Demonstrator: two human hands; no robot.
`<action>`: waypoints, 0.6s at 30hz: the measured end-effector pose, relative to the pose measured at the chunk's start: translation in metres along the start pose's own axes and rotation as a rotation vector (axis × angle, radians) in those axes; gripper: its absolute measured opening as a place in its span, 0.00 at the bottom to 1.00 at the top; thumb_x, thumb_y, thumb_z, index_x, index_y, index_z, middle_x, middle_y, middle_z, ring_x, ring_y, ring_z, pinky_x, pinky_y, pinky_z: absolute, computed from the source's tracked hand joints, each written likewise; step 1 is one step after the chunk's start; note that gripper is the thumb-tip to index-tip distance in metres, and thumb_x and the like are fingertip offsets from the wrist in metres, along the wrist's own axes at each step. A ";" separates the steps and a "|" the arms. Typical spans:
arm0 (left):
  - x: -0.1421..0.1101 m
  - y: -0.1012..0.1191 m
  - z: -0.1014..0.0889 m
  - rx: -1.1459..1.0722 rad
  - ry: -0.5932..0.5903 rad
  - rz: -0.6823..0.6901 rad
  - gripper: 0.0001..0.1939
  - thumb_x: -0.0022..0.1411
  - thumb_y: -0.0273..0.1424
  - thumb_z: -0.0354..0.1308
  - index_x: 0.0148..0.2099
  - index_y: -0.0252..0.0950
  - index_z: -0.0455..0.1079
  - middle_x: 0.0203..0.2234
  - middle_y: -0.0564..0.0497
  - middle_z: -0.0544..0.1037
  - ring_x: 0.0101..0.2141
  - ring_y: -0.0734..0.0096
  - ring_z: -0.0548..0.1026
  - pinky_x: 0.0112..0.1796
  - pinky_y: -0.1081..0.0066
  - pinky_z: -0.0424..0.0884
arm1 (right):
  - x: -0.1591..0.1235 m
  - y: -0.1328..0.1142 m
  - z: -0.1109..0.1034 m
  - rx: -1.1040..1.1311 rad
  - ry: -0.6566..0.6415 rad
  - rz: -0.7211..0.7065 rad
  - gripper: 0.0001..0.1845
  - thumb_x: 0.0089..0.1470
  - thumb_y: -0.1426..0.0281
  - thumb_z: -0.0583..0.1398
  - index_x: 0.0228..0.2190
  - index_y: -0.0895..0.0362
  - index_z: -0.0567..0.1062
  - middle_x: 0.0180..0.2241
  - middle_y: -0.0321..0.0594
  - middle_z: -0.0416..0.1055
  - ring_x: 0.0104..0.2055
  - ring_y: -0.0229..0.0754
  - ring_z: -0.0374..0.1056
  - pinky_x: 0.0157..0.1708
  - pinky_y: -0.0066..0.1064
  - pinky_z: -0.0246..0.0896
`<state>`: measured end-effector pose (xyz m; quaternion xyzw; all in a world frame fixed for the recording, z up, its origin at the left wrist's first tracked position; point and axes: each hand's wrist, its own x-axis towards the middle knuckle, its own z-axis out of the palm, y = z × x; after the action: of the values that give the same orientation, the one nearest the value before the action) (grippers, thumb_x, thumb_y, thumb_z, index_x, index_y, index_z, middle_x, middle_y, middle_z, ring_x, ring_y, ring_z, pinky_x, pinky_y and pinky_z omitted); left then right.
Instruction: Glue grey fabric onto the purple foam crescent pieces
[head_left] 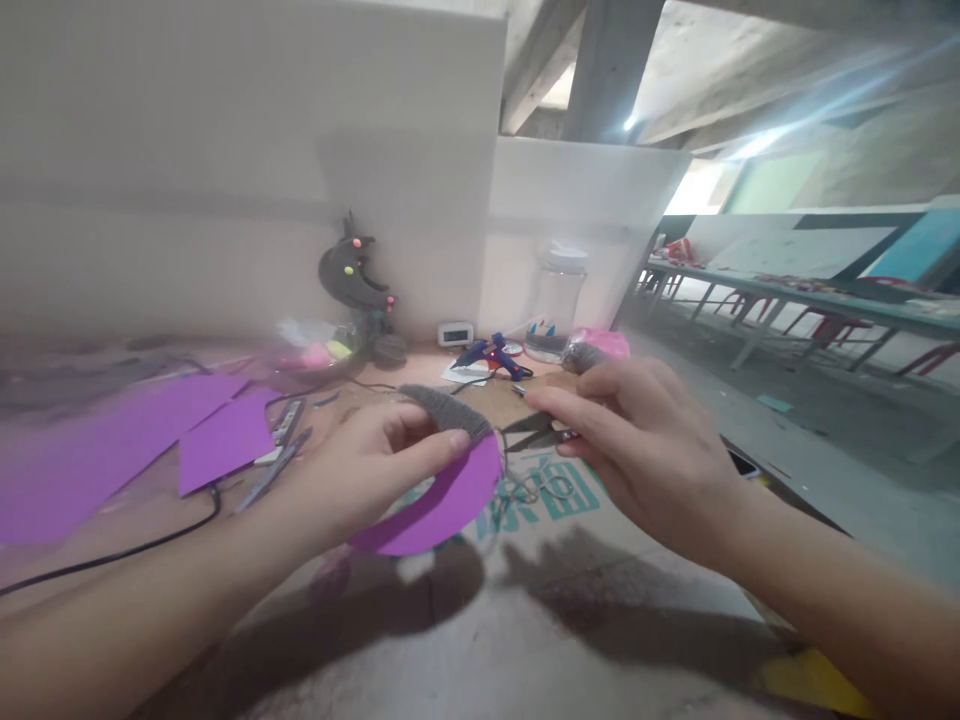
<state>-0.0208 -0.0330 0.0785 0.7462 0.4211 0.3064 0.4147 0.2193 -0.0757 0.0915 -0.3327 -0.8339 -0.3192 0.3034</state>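
Observation:
My left hand (390, 450) pinches a purple paper crescent (450, 500) whose upper part is wrapped in grey yarn (454, 412). Its thumb presses on the yarn-covered part. In my right hand (645, 440) is a small pair of scissors (534, 433), blades pointing left towards the crescent's edge. Loose strands of yarn (532, 487) hang in a tangle just below the blades. My right fingers hide most of the scissors' handles.
A blue glue gun (491, 355) stands behind my hands near a small digital clock (455, 333). A dark crescent ornament (356, 270) and a clear jar (559, 290) are at the back. Purple sheets (225, 435), a utility knife (289, 422) and a black cable (150, 545) lie left.

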 end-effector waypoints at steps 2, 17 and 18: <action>-0.001 -0.001 0.000 0.002 0.005 0.008 0.16 0.60 0.43 0.56 0.41 0.41 0.78 0.37 0.52 0.82 0.38 0.62 0.77 0.37 0.69 0.72 | -0.002 0.001 0.002 -0.022 0.018 -0.014 0.11 0.62 0.74 0.54 0.44 0.56 0.74 0.32 0.41 0.68 0.35 0.43 0.61 0.36 0.35 0.57; -0.004 0.000 0.004 0.096 0.020 0.019 0.15 0.57 0.43 0.57 0.35 0.38 0.78 0.26 0.51 0.79 0.29 0.64 0.76 0.31 0.70 0.69 | -0.003 0.001 0.010 -0.051 0.034 -0.022 0.10 0.61 0.75 0.56 0.43 0.55 0.73 0.31 0.39 0.68 0.34 0.42 0.60 0.34 0.35 0.54; -0.005 0.001 0.004 0.099 0.022 0.012 0.15 0.57 0.43 0.57 0.34 0.38 0.78 0.25 0.51 0.79 0.28 0.64 0.75 0.29 0.70 0.69 | -0.003 0.001 0.011 -0.053 0.035 -0.024 0.10 0.60 0.75 0.56 0.43 0.55 0.73 0.31 0.39 0.68 0.34 0.41 0.60 0.34 0.35 0.54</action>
<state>-0.0197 -0.0386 0.0769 0.7650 0.4358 0.2958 0.3706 0.2188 -0.0681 0.0832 -0.3250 -0.8237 -0.3505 0.3051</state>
